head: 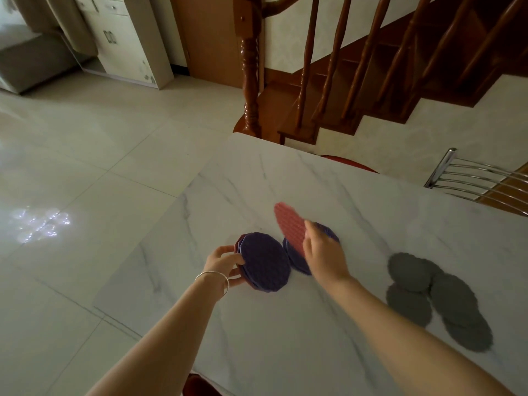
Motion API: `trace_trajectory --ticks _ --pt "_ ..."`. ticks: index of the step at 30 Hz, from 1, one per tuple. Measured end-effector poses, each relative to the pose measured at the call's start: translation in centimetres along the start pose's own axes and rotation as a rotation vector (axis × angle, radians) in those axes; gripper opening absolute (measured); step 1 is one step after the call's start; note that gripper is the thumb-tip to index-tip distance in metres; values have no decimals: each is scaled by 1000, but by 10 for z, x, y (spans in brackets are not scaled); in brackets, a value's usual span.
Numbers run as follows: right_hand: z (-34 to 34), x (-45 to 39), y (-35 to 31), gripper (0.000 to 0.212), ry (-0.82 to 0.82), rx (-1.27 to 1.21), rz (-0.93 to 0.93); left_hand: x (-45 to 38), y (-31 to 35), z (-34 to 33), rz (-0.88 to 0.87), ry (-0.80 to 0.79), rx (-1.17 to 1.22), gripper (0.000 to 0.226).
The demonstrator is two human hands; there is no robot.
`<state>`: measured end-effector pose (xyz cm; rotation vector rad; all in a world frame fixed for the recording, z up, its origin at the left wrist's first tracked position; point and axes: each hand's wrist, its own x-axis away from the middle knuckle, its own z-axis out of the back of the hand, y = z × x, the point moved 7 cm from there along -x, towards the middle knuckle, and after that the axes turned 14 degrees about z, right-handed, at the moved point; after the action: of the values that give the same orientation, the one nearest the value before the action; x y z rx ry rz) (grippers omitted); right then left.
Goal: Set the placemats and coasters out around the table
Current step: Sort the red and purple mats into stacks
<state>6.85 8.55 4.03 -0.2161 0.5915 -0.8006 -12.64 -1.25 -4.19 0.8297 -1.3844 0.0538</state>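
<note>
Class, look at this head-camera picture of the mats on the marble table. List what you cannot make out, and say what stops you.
- How many mats are in the stack held by the left hand: only edges show beneath the top purple one.
- The purple mat on the table: mostly covered by the right hand and the pink mat.
- The pink mat's texture: motion blur.
- The grey mats: they overlap, so the count is uncertain.
- The metal chair: cut by the right edge.

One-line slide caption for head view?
Left hand holds purple mat stack; right hand lifts pink mat; grey coasters on marble table.
</note>
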Motion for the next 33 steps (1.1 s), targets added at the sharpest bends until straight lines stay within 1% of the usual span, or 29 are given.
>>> trace_trajectory --ticks 4,6,7,11,13,15,17,19,23,25,27,30,33 --pt "-31 24 -49 38 -113 23 202 0 -1 1 31 -15 69 25" --pt "-46 38 -61 42 -158 13 289 0 -1 0 57 -36 113 24" --pt "-53 43 -63 42 -182 -12 300 0 0 0 61 -43 117 25" --pt "-70 52 -63 38 -243 -79 253 -1 1 -1 26 -44 80 31" --pt "-75 52 -59 36 -274 -154 232 -2 1 -1 10 -38 43 35" --pt "-79 52 -47 35 -306 -230 173 -3 -1 1 5 -26 12 39" --pt "-78 50 -25 35 -307 -187 93 -5 -2 2 6 -25 0 40" --pt "-76 47 4 42 -341 -68 -15 -6 -2 5 7 -23 -10 40" --pt "-77 53 59 71 -574 126 -230 -5 -3 8 2 -15 -11 39" --pt "-79 59 77 76 -665 155 -283 -4 -3 11 1 -14 -5 39" --pt "-82 62 86 72 -748 177 -292 -4 -4 15 -3 -6 -14 38" --pt "-88 58 88 63 -859 272 -191 -5 -5 21 3 7 -10 39" --pt "-89 53 87 56 -916 327 -102 -5 -8 24 17 13 5 38"
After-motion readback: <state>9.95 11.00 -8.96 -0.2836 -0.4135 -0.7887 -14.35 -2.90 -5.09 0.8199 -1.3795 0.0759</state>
